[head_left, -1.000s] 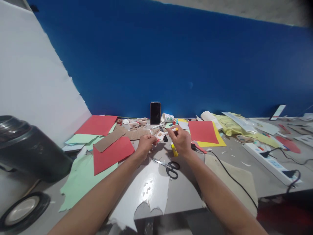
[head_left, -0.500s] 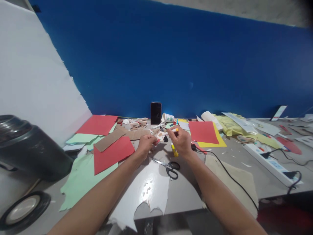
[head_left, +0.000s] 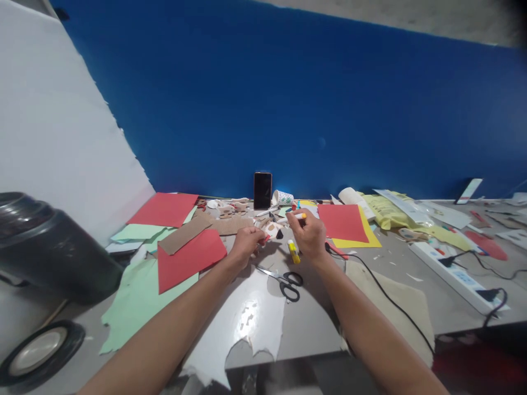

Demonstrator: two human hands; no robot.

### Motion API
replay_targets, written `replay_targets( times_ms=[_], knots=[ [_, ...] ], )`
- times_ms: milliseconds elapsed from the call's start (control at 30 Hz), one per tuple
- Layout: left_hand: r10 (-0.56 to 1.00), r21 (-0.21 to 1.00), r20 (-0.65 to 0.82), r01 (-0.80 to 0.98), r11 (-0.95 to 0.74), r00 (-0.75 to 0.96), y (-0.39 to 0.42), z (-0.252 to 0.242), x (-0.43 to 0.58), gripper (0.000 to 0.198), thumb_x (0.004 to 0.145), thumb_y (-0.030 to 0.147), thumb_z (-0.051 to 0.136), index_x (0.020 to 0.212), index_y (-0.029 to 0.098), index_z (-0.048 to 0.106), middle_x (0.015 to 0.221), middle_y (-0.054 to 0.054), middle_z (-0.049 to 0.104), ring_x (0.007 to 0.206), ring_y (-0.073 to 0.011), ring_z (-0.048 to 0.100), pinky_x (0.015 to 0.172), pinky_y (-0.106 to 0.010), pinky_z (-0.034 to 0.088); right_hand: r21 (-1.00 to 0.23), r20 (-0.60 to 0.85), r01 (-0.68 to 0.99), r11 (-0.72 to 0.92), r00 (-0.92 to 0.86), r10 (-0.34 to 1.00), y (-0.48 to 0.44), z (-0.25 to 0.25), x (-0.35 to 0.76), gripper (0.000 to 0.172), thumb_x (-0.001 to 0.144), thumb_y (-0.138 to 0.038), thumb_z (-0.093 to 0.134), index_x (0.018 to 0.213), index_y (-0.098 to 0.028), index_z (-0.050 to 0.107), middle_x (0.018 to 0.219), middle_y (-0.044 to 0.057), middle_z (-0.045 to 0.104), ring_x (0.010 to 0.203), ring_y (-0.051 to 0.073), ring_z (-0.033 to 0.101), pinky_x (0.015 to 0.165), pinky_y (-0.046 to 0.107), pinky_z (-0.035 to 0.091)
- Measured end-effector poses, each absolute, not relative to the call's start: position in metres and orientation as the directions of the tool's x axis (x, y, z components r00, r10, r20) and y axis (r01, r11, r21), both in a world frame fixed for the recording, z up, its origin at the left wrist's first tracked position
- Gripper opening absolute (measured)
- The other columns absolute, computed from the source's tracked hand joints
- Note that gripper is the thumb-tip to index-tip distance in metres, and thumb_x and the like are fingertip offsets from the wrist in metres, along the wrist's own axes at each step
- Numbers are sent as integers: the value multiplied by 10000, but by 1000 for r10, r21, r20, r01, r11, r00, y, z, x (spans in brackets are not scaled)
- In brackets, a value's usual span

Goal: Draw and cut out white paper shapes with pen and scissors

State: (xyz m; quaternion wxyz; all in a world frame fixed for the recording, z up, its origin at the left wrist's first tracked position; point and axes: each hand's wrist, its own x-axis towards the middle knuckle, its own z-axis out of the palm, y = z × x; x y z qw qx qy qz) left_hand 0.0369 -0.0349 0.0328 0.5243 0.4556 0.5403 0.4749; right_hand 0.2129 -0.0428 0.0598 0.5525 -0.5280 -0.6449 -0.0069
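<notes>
Behind a long grey bench (head_left: pixel 315 329), a big plain blue wall (head_left: pixel 288 99) is standing. Near the middle of the bench, two bare hands are facing each other. The left hand (head_left: pixel 247 241) is pinching a tiny red piece (head_left: pixel 267 238), so its grip is closed around that. Just beside it, a small white piece with brown spots (head_left: pixel 272 229) is showing, but I am not able to tell if the two are joined. The right hand (head_left: pixel 310 233) is keeping its grip closed around a thin white pen with a yellow end (head_left: pixel 295 216). This pen is slanting, and its far end is pointing toward the spotted piece. A tiny black piece (head_left: pixel 279 234) is sitting between the hands.

A small bright yellow tube (head_left: pixel 293 252) is lying near the right hand. Steel scissors with black handles (head_left: pixel 281 278) are lying closer to the front edge, by a shiny white sheet with ripped edges (head_left: pixel 247 318). On the left, a long brown cardboard strip (head_left: pixel 185 235) is resting on a bright red sheet (head_left: pixel 189 266). A dark phone (head_left: pixel 262 191) is standing upright by the wall, and a white paper cup (head_left: pixel 283 198) is lying on its side next to it. Past the right hand, a square red sheet (head_left: pixel 342 223) is covering part of a yellow sheet (head_left: pixel 373 237).
</notes>
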Motion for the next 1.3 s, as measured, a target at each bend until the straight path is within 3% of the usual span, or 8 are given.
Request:
replay_targets(
  times_ms=[200, 367, 600, 733, 1100, 1300],
  knots=[
    [990, 990, -141, 4, 141, -33, -34, 30, 36, 158, 612, 266, 704, 578, 158, 594, 533, -2, 566, 424, -76, 426, 436, -220, 290, -536, 722, 703, 468, 95, 685, -42, 59, 213, 391, 952, -554, 561, 821, -214, 703, 643, 26, 703, 565, 165, 619, 578, 255, 394],
    [990, 990, -138, -6, 138, -31, -33, 30, 36, 167, 608, 274, 712, 575, 158, 597, 523, -1, 557, 431, -81, 426, 428, -222, 282, -628, 686, 633, 453, 174, 707, -39, 61, 217, 386, 953, -554, 548, 855, -212, 697, 630, 20, 701, 566, 175, 633, 587, 261, 419],
    [991, 991, -133, -13, 132, -35, -34, 29, 36, 137, 609, 269, 693, 597, 153, 621, 552, -6, 586, 447, -83, 444, 447, -222, 305, -559, 702, 652, 512, 43, 711, -46, 58, 208, 348, 933, -530, 591, 835, -216, 704, 640, 13, 697, 560, 163, 615, 584, 262, 399],
    [990, 991, -135, -17, 135, -34, -32, 28, 36, 132, 604, 256, 705, 595, 151, 625, 545, -8, 585, 456, -82, 449, 455, -218, 300, -641, 653, 558, 527, 35, 757, -46, 59, 207, 338, 934, -522, 582, 835, -215, 683, 628, 6, 690, 552, 164, 622, 591, 264, 429],
    [988, 979, -157, -133, 155, -6, -28, 31, 34, 129, 600, 235, 716, 574, 145, 627, 563, -39, 606, 534, -113, 523, 477, -222, 352, -723, 635, 519, 456, 239, 734, -36, 65, 223, 368, 910, -572, 592, 865, -216, 677, 644, 22, 693, 595, 195, 649, 613, 289, 461],
    [983, 960, -165, -215, 179, 82, -29, 36, 30, 156, 615, 224, 768, 615, 143, 634, 566, -38, 586, 528, -102, 505, 458, -220, 357, -795, 587, 369, 482, 269, 763, -33, 70, 230, 374, 940, -497, 559, 1093, -185, 698, 738, 23, 724, 589, 163, 616, 619, 276, 468]
  ],
)
